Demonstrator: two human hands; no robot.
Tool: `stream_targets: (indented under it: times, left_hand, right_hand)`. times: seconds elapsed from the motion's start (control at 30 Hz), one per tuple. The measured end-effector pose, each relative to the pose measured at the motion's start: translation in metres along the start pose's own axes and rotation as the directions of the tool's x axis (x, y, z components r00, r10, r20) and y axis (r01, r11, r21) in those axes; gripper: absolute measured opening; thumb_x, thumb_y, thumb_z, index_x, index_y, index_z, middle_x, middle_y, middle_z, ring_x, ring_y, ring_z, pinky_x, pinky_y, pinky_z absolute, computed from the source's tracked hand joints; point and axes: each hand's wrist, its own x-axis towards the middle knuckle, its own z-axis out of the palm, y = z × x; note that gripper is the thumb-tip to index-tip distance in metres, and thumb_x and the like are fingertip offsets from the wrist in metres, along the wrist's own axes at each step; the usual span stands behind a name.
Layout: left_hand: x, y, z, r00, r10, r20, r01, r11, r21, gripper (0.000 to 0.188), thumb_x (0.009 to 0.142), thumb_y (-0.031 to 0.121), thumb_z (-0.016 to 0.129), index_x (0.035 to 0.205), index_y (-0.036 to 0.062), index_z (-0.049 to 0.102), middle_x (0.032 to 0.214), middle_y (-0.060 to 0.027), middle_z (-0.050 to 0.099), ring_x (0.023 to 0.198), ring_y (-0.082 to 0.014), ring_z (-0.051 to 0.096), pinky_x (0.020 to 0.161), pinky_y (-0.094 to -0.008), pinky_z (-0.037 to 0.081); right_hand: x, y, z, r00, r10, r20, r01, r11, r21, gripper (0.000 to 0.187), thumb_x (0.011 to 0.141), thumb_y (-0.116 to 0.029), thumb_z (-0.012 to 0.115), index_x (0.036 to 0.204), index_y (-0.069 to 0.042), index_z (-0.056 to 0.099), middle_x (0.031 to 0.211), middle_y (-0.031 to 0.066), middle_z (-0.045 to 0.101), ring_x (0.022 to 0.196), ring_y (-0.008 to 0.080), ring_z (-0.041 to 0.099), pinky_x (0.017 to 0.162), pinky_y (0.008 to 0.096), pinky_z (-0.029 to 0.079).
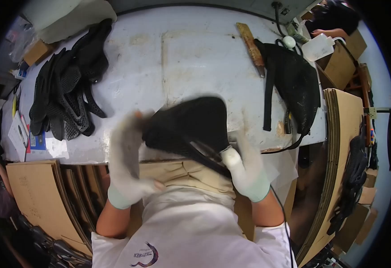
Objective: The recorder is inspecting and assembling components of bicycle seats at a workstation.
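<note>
A black fabric piece [191,127], curved like a shoe upper, is held up over the near edge of the table, its outline smeared by motion. My right hand [247,169], in a white glove with a pale green cuff, grips the piece's right end with the thumb on top. At the other end my left hand [128,154], gloved alike with bare fingertips, is blurred. Its thumb stands well away from the fingers, which are beside or touching the cloth. A slit or seam shows along the piece's near side, close to my right thumb.
Several black mesh pieces [65,89] are heaped on the table [195,62] at left. A brown pointed tool [251,49], a black mesh bundle with straps [293,85] and a white bottle [318,47] lie right. Cardboard sheets [39,192] stand below. Other people appear at both sides.
</note>
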Motion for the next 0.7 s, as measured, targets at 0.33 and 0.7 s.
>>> stream_targets:
  times: [0.33,0.7]
  left_hand:
    - [-0.024,0.019,0.034,0.854,-0.273,0.443,0.355,0.928,-0.114,0.114,0.081,0.0,0.066,0.166,-0.0011,-0.008,0.151,-0.022,0.045,0.129,-0.0308,0.058,0.099,-0.0364,0.051]
    - [-0.033,0.011,0.039,0.908,-0.256,0.331,0.153,0.94,0.305,0.114,0.074,-0.001,0.056,0.161,-0.0063,-0.018,0.152,-0.0276,0.038,0.137,-0.0376,0.051,0.116,-0.0451,0.041]
  right_hand:
    - [-0.001,0.027,0.041,0.852,-0.06,0.521,-0.355,0.663,0.659,0.097,0.098,-0.075,0.053,0.154,0.005,0.043,0.096,0.0081,0.061,0.078,0.0089,0.062,0.061,0.0202,0.05]
    - [0.012,0.006,0.047,0.91,-0.126,0.395,-0.079,0.882,0.464,0.087,0.104,-0.071,0.042,0.149,0.003,0.042,0.108,0.013,0.062,0.092,0.0172,0.062,0.082,0.0295,0.05]
